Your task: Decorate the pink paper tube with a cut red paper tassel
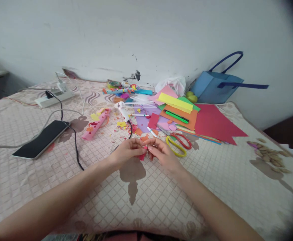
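Over the middle of the table my left hand (129,151) and my right hand (164,153) meet at the fingertips, both pinched closed. Between them is a small piece of pinkish-red paper (142,156), its lower end looking fringed; the fingers cover most of it. Just beyond my right hand lie scissors with yellow and red handles (177,149), blades pointing away to the left. A white glue gun (122,112) rests farther back, its black cord running behind my left hand. Coloured paper scraps (133,129) are scattered in front of my fingers.
Left are a phone (42,139), a power strip (54,98) with cables, and a decorated pink paper roll (97,124). Coloured sheets, including a red one (214,124), with a green cutter (176,116), lie back right. A blue bag (211,87) and a shell pile (269,155) are farther right.
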The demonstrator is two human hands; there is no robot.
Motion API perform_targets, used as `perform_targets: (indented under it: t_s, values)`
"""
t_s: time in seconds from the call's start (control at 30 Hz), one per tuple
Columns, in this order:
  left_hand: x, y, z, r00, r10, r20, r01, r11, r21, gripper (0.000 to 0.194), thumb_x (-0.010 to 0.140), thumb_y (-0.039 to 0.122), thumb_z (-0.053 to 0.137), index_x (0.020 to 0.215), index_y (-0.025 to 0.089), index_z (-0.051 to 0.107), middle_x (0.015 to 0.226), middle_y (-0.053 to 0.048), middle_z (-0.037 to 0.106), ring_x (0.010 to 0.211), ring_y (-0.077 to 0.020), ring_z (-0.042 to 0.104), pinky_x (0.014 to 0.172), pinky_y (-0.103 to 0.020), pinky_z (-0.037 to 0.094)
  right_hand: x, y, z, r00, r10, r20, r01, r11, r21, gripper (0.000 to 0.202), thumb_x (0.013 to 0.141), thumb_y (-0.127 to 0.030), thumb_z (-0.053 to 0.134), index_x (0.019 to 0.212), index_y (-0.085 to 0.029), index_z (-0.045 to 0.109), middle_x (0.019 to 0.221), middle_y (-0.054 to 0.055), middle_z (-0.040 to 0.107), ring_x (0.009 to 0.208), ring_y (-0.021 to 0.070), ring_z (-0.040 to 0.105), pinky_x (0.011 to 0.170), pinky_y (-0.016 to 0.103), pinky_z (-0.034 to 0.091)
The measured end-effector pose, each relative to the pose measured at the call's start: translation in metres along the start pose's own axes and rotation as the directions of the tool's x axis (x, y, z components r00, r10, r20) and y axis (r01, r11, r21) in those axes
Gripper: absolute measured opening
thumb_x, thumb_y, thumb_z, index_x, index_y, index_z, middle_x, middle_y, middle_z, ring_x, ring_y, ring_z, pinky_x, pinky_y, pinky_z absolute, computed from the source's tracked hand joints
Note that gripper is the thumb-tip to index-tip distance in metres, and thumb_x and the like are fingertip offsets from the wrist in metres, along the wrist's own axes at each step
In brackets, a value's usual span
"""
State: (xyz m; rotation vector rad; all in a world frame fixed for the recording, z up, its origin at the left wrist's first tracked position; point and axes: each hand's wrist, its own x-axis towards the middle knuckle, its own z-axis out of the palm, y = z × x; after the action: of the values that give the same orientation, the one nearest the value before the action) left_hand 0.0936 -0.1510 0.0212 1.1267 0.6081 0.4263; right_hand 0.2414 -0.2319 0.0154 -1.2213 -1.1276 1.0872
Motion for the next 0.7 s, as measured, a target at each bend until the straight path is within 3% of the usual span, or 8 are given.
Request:
perform_targets:
  t_s: [0.3,0.53,0.7]
  values:
    - [-0.002,0.0031,0.0012,0.999,-0.033,0.011,0.033,0.999,-0.015,0.036,0.061,0.024,0.08,0.086,0.012,0.057,0.069,-0.001,0.065,0.058,-0.0079,0.057,0.059,-0.022,0.041,-0.0011,0.0017,-0.0048,0.994,0.062,0.089,-0.07,0.994,0.089,0.015,0.075,-0.023,0.06,0.089,-0.022,0.064,0.082,-0.001,0.058,0.061,0.0092,0.05,0.053,0.022,0.044]
    - [-0.0016,0.004,0.0001,0.999,-0.015,0.036,0.014,1.0,0.015,0.033,0.064,0.024,0.079,0.085,0.012,0.057,0.067,0.0,0.064,0.057,-0.0075,0.056,0.057,-0.022,0.04,-0.0002,0.0003,-0.0053,0.997,0.012,0.076,-0.007,0.997,-0.074,0.014,0.076,-0.017,0.055,0.089,-0.021,0.06,0.073,-0.002,0.056,0.059,0.0096,0.051,0.053,0.023,0.043]
    - [0.0009,0.0018,-0.0018,0.999,0.018,0.027,-0.02,0.998,0.052,0.034,0.063,0.024,0.079,0.084,0.012,0.056,0.065,0.001,0.064,0.056,-0.0078,0.056,0.057,-0.022,0.04,-0.0012,0.0016,-0.0052,0.998,-0.054,0.036,0.059,0.981,-0.183,0.017,0.078,-0.015,0.053,0.092,-0.02,0.06,0.088,0.002,0.06,0.074,0.0128,0.056,0.06,0.025,0.046]
